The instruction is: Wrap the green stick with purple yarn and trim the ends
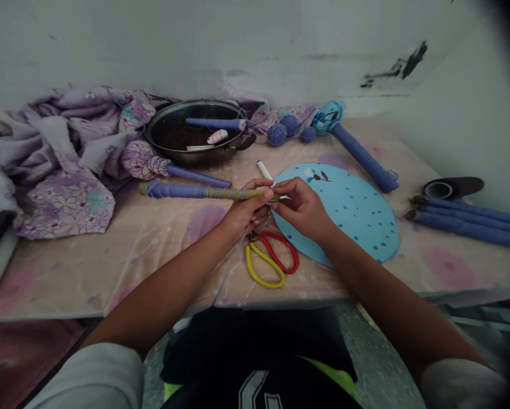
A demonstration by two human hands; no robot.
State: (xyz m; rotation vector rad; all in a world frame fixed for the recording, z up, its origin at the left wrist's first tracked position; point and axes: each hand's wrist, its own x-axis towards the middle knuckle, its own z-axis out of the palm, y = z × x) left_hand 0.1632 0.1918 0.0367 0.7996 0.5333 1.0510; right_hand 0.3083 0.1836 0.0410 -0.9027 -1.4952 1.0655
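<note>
Flowered table [153, 272]: met a pale wall [174, 45] at twelve o'clock.
Stick [214, 193]: lay centrally, part-wrapped in blue yarn [178, 191], pointing to nine o'clock.
Left hand [250, 210]: clamped around its three-o'clock end.
Right hand [304, 209]: curled there, grip unclear.
Scissors [267, 258]: rested at six o'clock.

There are two hands [302, 208], three yarn balls [276, 134], one pan [182, 157] and one pair of scissors [277, 265].
</note>
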